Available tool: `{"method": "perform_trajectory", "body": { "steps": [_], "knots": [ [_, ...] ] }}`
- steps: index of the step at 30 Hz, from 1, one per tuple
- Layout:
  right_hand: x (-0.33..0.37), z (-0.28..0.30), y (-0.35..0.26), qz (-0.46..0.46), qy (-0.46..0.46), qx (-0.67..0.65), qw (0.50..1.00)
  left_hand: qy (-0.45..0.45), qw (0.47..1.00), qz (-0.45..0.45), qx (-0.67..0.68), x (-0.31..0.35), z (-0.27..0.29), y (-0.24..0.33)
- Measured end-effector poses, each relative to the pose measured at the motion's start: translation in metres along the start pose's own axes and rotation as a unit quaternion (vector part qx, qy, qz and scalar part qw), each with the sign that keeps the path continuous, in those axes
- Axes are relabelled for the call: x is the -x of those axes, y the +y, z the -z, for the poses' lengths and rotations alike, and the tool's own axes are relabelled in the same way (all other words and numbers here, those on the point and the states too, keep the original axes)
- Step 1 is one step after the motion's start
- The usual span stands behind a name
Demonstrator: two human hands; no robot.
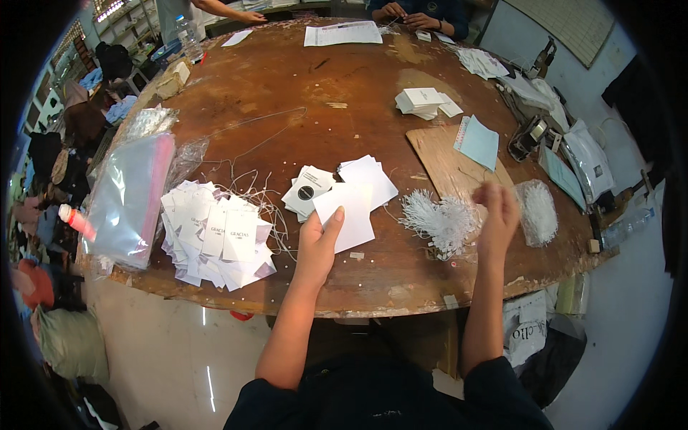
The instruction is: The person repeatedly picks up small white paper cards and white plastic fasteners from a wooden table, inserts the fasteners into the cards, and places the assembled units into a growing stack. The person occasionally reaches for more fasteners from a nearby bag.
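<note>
My left hand (pixel 317 244) grips a blank white card (pixel 351 218), thumb on top, above the near middle of the table. Under and behind it lie a stack of printed cards with a black circle (pixel 307 191) and a stack of plain white cards (pixel 369 178). Over the right side my right hand (pixel 496 215) is raised, slightly blurred, its fingers curled together; anything between them is too small to make out. Close to its left sits a heap of white tag strings (pixel 438 221). A large pile of white tags with strings attached (pixel 215 233) lies left of my left hand.
Clear plastic bags (pixel 132 201) lie at the left edge. A wooden board (pixel 437 158) with a light-blue notebook (pixel 477 143) is at right, beside a bag of white strings (pixel 537 213). More white cards (pixel 421 102) are stacked behind it. Other people's hands (pixel 405 16) work at the far edge.
</note>
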State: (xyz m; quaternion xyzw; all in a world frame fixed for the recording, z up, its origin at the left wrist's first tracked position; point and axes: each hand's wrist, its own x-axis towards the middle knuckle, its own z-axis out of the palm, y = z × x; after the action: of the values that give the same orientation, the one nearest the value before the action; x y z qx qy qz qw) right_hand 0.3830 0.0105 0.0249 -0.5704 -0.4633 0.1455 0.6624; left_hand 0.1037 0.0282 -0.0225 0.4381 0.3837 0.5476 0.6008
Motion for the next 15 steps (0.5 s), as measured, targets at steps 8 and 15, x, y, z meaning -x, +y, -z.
{"method": "perform_trajectory", "body": {
  "steps": [8,15],
  "knots": [
    [-0.005,-0.010,-0.019,-0.067,-0.132,0.012,0.989,0.003,1.000,0.001,0.008,-0.001,0.001,0.000],
    [0.005,-0.007,0.000,0.054,-0.301,0.105,0.946,0.008,1.000,0.003,0.012,-0.002,0.000,0.001]
  ]
}}
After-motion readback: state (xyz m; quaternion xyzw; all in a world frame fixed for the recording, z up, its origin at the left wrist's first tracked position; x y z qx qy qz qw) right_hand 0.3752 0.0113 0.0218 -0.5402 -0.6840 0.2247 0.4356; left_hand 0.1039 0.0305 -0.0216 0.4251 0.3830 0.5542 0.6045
